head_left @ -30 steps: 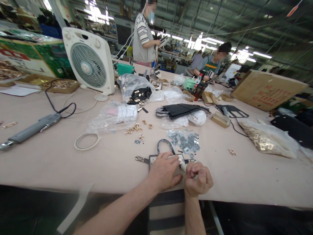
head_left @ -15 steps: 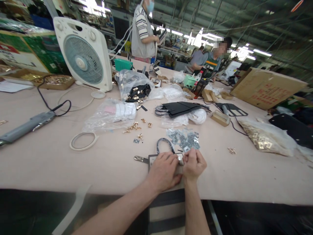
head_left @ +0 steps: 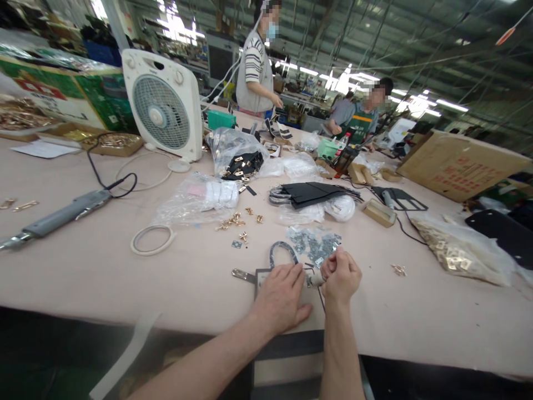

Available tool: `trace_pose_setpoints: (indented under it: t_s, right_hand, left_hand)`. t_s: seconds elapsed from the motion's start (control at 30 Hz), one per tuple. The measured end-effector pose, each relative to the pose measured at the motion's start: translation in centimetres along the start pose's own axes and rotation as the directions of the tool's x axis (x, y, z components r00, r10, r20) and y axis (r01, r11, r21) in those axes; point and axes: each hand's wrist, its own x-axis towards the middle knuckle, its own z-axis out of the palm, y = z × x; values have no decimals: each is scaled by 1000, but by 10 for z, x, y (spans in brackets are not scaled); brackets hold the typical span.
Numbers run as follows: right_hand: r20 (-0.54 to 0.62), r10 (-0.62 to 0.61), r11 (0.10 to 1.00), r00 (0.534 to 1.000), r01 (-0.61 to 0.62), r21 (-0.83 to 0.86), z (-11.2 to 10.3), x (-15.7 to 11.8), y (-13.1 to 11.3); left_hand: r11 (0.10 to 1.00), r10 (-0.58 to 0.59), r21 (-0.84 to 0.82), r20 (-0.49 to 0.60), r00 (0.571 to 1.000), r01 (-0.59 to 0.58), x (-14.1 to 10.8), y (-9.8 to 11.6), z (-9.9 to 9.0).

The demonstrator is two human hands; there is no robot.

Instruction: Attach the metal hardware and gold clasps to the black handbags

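Observation:
A striped beige-and-dark bag (head_left: pixel 287 371) hangs over the table's near edge, its upper part lying on the table. My left hand (head_left: pixel 280 297) presses flat on that upper part, fingers stretched out. A dark looped handle (head_left: pixel 272 250) sticks out beyond my fingertips, and a strap with a metal end piece (head_left: pixel 242 274) points left. At the bag's right side my right hand (head_left: pixel 342 275) is closed, raised a little. A short pale rounded piece (head_left: pixel 316 279) shows at its fingers; what exactly it grips is hidden. Small grey metal plates (head_left: pixel 310 241) lie just beyond.
Gold-coloured metal fittings (head_left: pixel 233 221), a tape roll (head_left: pixel 152 240) and a grey electric screwdriver (head_left: pixel 69 213) lie to the left. A white fan (head_left: pixel 166 111) stands behind. Black panels with handles (head_left: pixel 314 193) lie ahead; a bag of fittings (head_left: pixel 456 247) sits right. Two people are across the table.
My right hand has moved right and slightly away from my left hand, uncovering the pale piece. The left hand stays on the bag. The view has shifted somewhat.

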Motion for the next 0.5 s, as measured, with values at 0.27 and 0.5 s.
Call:
trace_pose_setpoints:
  t_s: [0.27,0.5]
  right_hand:
    - [225,94,949,970,-19,-315,22,17,10]
    - [274,-89,901,958,194,-387,10,-3,8]
  left_hand:
    - [1000,0,-11,9,1000,0,1,-1,-1]
    - [1000,-2,-27,15,1000,2,2,-2,1]
